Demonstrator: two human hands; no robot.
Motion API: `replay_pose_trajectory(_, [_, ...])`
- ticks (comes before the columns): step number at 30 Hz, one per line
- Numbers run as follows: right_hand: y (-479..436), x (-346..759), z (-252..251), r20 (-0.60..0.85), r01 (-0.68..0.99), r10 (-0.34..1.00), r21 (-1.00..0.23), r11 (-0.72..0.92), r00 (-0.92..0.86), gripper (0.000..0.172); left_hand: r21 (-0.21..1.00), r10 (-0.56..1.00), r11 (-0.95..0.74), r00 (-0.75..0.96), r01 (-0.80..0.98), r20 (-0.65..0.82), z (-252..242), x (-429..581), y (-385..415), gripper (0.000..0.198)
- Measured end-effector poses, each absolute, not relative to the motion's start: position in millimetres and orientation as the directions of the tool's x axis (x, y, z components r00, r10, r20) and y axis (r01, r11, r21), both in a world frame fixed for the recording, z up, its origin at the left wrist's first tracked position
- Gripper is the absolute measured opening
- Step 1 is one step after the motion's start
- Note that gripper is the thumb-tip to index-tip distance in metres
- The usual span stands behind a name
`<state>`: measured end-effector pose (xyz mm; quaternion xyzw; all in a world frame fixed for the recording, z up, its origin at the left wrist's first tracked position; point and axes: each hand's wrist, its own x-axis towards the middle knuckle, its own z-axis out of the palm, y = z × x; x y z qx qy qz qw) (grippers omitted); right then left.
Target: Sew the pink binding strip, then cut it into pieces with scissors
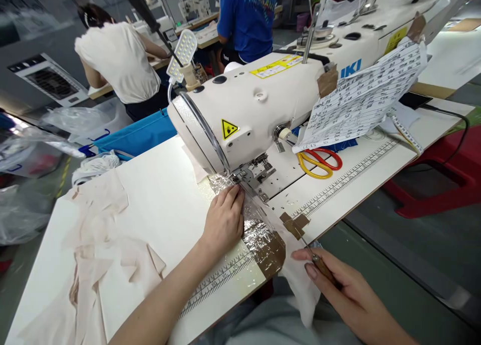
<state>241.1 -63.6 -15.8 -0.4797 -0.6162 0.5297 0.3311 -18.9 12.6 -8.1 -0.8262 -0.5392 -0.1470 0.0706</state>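
My left hand [225, 215] lies flat beside the presser foot [237, 179] of a white sewing machine [248, 109], its fingertips pressing down near a pale, thin fabric strip [300, 280]. That strip runs from under the foot towards me and hangs over the table's front edge. In my right hand [345, 285] is an awl [325, 271] with a wooden handle; its thin metal spike points up and left, over the strip's edge. Shiny clear tape and brown tape [272, 255] cover the table below my left hand.
Loose pale fabric pieces [101, 265] lie on the left of the table [150, 185]. Scissors [317, 163] with yellow and red handles rest right of the needle area, under a handwritten paper sheet [361, 99]. Two people [118, 59] sit at machines behind. A red stool [439, 169] stands at right.
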Motion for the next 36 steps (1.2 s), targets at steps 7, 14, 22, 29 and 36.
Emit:
replay_pose_trajectory(7, [-41, 227, -8, 0.101, 0.396, 0.930, -0.884, 0.247, -0.355, 0.026, 0.057, 0.853, -0.417, 0.369, 0.907, 0.369, -4, -18, 21, 0.038])
replay_pose_trajectory(14, [-30, 220, 3, 0.083, 0.390, 0.912, -0.886, 0.251, -0.401, 0.025, 0.188, 0.789, -0.536, 0.408, 0.823, 0.460, -4, -25, 26, 0.035])
replay_pose_trajectory(22, [-24, 214, 4, 0.078, 0.413, 0.901, -0.869, 0.271, -0.428, 0.028, 0.084, 0.830, -0.442, 0.371, 0.893, 0.417, -8, -26, 25, 0.039])
replay_pose_trajectory(29, [-15, 209, 6, 0.150, 0.394, 0.880, -0.851, 0.347, -0.451, 0.027, 0.149, 0.785, -0.515, 0.395, 0.844, 0.477, -8, -26, 24, 0.036])
replay_pose_trajectory(36, [-7, 202, 7, 0.166, 0.391, 0.869, -0.843, 0.370, -0.466, 0.028, 0.078, 0.836, -0.435, 0.370, 0.897, 0.406, -8, -29, 25, 0.039])
